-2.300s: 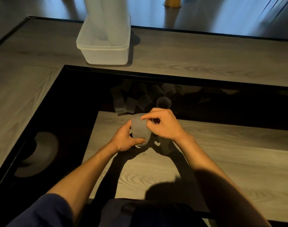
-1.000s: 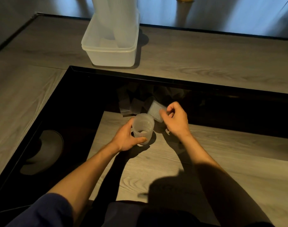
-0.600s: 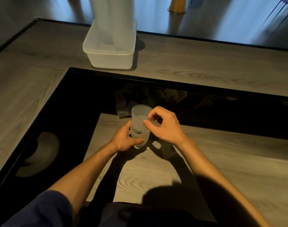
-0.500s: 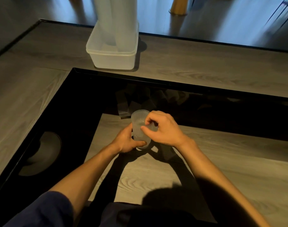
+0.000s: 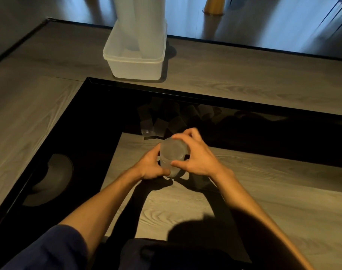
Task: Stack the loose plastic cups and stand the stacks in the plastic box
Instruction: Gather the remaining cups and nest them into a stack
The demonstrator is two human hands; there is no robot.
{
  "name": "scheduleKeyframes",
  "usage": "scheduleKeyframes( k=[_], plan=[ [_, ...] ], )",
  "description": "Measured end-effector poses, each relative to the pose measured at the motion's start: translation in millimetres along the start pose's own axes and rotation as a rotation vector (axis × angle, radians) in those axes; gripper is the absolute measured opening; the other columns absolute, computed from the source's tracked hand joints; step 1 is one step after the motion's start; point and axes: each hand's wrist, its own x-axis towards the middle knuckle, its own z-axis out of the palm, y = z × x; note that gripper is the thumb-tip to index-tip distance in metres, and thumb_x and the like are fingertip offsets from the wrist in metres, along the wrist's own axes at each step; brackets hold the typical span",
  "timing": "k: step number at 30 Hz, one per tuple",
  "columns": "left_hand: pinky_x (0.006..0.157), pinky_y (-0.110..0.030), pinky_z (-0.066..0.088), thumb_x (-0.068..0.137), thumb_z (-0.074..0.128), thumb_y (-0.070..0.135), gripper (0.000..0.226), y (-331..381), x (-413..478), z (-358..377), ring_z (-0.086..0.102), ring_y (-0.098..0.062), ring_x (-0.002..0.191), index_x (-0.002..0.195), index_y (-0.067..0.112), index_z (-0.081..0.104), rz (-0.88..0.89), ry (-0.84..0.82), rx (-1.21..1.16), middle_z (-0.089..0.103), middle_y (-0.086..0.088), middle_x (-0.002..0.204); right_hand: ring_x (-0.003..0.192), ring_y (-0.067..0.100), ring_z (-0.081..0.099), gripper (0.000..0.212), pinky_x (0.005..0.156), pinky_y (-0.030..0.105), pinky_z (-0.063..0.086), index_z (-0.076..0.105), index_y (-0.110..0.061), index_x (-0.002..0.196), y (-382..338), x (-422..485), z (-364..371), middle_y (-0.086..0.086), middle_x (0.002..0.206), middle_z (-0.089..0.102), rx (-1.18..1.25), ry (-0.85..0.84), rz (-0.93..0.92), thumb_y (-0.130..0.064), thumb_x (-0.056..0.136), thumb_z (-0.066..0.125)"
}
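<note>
Steadying a short stack of frosted, ribbed plastic cups [image 5: 173, 152] just above the pale wooden tabletop [image 5: 185, 207], the person's left hand [image 5: 150, 168] is wrapping its fingers and thumb around the stack's lower part, seemingly so that the bottom cups cannot slip or tilt. The right hand [image 5: 197, 158] is clamping the upper part, its thumb [image 5: 178, 164] lying across the near side while its fingers are curling over the far rim; this looks like a grip for seating the top cup squarely into the ones below. The stack is therefore sitting between the two palms, enclosed by fingers on both sides, and whether its base is touching the wood cannot be told. Just beyond the right fingertips, loose translucent cups [image 5: 162, 121] are lying jumbled on their sides in the black recess [image 5: 100, 117], close enough for the next pick. Well beyond the fingers, on the grey wooden ledge [image 5: 244, 78], the white translucent rectangular plastic box [image 5: 134, 69] is waiting. It is already holding two tall stacks [image 5: 146, 26] standing upright toward its far side, their tops running out of view, while its near left part is showing bare floor, probably room for another stack.
</note>
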Motion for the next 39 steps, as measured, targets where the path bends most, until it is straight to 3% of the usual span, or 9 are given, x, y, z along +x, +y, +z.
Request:
scheduleKeyframes(
  k=[3,7,12,16,19,25,30,34,39],
  plan=[
    [0.098,-0.025,0.05,0.072,0.085,0.0,0.097,-1,7,-10,0.052,-0.007,0.119,0.151,0.028,0.035,-0.069,-0.023,-0.024,0.05,0.005,0.137,0.129,0.011,0.035,0.113,0.106,0.028,0.044,0.025,-0.033,0.158,8,1,10,-0.007,0.146,0.022,0.014,-0.028,0.062,-0.047,0.068,0.091],
    [0.062,-0.01,0.053,0.089,0.06,-0.014,0.054,-14,22,-19,0.062,-0.005,0.086,0.134,0.014,0.052,-0.208,0.257,-0.093,0.061,0.0,0.114,0.131,0.007,0.044,0.107,0.109,0.034,0.045,0.027,-0.04,0.155,17,2,24,-0.012,0.148,0.043,0.109,-0.086,0.083,-0.043,0.07,0.091],
    [0.087,-0.044,0.062,0.095,0.063,0.006,0.034,-41,44,-32,0.071,-0.02,0.097,0.119,0.031,0.062,-0.418,0.485,-0.256,0.069,-0.006,0.123,0.129,0.003,0.047,0.099,0.103,0.02,0.039,0.033,-0.042,0.152,21,1,26,-0.016,0.147,0.047,0.17,-0.047,0.075,-0.039,0.072,0.091],
    [0.108,-0.037,0.049,0.096,0.066,0.009,0.037,-46,62,-40,0.046,-0.027,0.141,0.13,0.023,0.067,-0.399,0.463,-0.151,0.035,0.003,0.162,0.126,-0.005,0.045,0.096,0.097,0.009,0.035,0.035,-0.043,0.15,19,0,22,-0.023,0.142,0.046,0.196,-0.062,0.081,-0.037,0.072,0.091],
    [0.112,-0.037,0.045,0.095,0.068,0.011,0.037,-45,72,-42,0.036,-0.025,0.148,0.128,0.026,0.068,-0.43,0.426,-0.179,0.026,0.007,0.167,0.125,-0.006,0.042,0.097,0.095,0.008,0.033,0.034,-0.044,0.151,18,-1,21,-0.029,0.139,0.041,0.201,-0.062,0.121,-0.036,0.073,0.091],
    [0.085,-0.037,0.058,0.097,0.064,0.006,0.037,-42,72,-35,0.065,-0.022,0.106,0.131,0.021,0.061,-0.424,0.438,-0.331,0.065,-0.004,0.125,0.128,-0.008,0.045,0.097,0.102,0.013,0.036,0.037,-0.043,0.15,19,0,24,-0.026,0.146,0.046,0.218,-0.061,0.137,-0.041,0.07,0.092],
    [0.084,-0.044,0.06,0.085,0.081,0.018,0.039,-35,65,-34,0.069,-0.025,0.099,0.117,0.02,0.058,-0.425,0.52,-0.477,0.066,-0.006,0.113,0.128,-0.012,0.045,0.097,0.102,0.01,0.037,0.038,-0.043,0.149,19,-1,27,-0.027,0.142,0.048,0.236,-0.04,0.137,-0.038,0.07,0.093],
    [0.064,-0.025,0.05,0.082,0.084,0.034,0.05,-25,52,-35,0.064,-0.015,0.085,0.113,0.016,0.05,-0.388,0.626,-0.418,0.061,-0.002,0.097,0.13,-0.002,0.048,0.1,0.105,0.018,0.038,0.037,-0.043,0.15,20,-1,31,-0.023,0.144,0.049,0.236,-0.012,0.134,-0.037,0.068,0.094],
    [0.057,-0.027,0.049,0.079,0.08,0.055,0.055,-23,36,-42,0.063,-0.017,0.074,0.098,0.013,0.05,-0.376,0.658,-0.378,0.061,-0.007,0.087,0.129,0.003,0.047,0.1,0.104,0.026,0.041,0.036,-0.041,0.151,19,-3,35,-0.019,0.142,0.05,0.237,0.017,0.145,-0.035,0.069,0.094]
  ],
)
